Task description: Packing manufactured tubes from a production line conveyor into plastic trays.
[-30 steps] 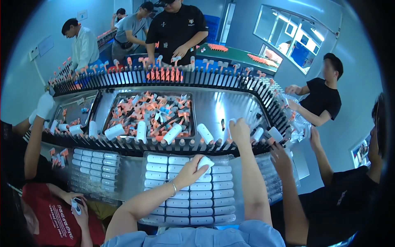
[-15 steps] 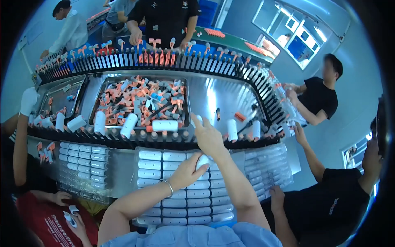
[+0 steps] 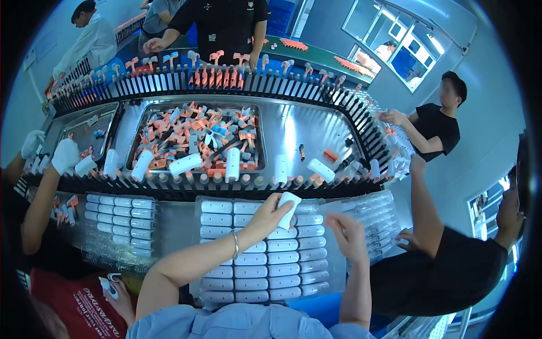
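My left hand (image 3: 270, 213) holds a white oblong plastic case (image 3: 289, 208) above a clear tray (image 3: 330, 285) filled with rows of the same white cases. Just to the right, my right hand (image 3: 348, 234) hovers over the tray's right side with its fingers loosely curled and nothing in them. Beyond the tray runs a black slotted conveyor (image 3: 237, 182) that carries more white cases lying across its slots.
A metal bin (image 3: 196, 138) of orange and white parts lies behind the conveyor. A second tray of white cases (image 3: 116, 223) lies to the left. Gloved hands (image 3: 65, 155) work at the left, a person in black reaches in at the right, and others stand opposite.
My right hand has drawn back from the conveyor to above the tray. My left hand now grips a white case and has lifted slightly. The view has tilted downward.
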### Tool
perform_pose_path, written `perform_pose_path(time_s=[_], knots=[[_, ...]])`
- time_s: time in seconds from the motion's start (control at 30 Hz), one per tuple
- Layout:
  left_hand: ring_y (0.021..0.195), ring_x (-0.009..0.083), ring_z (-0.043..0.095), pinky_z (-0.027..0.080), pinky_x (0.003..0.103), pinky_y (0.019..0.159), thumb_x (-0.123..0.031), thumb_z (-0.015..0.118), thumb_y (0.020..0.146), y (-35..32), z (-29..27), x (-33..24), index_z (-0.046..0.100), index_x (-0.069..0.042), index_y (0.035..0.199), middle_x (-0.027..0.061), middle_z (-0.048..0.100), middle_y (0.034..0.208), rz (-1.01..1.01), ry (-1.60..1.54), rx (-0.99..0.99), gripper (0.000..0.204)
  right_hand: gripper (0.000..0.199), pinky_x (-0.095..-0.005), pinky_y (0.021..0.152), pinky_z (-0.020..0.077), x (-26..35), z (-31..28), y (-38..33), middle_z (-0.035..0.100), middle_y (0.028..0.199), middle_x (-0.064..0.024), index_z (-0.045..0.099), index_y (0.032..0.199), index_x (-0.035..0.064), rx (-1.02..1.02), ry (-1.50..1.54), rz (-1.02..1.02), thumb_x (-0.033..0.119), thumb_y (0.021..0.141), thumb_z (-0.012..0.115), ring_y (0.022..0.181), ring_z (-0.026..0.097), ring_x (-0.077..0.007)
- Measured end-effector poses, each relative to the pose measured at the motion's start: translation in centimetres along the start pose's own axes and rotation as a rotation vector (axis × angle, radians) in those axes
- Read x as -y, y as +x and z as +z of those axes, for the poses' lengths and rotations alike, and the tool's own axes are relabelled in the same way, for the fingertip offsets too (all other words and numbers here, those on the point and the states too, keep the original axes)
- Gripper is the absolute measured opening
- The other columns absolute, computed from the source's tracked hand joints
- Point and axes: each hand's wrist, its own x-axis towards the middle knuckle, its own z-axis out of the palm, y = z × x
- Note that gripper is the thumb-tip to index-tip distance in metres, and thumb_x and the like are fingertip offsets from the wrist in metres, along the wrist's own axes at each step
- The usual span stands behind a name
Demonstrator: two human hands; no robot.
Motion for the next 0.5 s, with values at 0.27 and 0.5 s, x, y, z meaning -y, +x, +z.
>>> perform_pose_path(time_s=[0.27, 0.5], knots=[[0.108, 0.0301, 0.05, 0.039, 0.038, 0.094, -0.014, 0.06, 0.082, 6.8, 0.9, -10.6, 0.049, -0.006, 0.118, 0.0125, 0.055, 0.112, 0.874, 1.344, 0.378, 0.038, 0.015, -0.0249, 0.068, 0.0495, -2.6, 1.2, -9.0, 0.067, 0.081, -0.0117, 0.064, 0.099, -0.0021, -0.272, 0.221, 0.351, 0.005, 0.088, 0.056, 0.076, 0.066, -0.0155], [0.109, 0.0257, 0.051, 0.043, 0.037, 0.089, -0.017, 0.061, 0.08, 12.5, 0.3, -8.6, 0.055, -0.011, 0.11, 0.007, 0.056, 0.113, 0.865, 1.451, 0.546, 0.031, 0.015, -0.0248, 0.069, 0.0497, -1.6, 1.8, -11.0, 0.067, 0.079, -0.0108, 0.064, 0.098, -0.0033, -0.265, 0.168, 0.423, 0.005, 0.089, 0.056, 0.076, 0.066, -0.0152]])
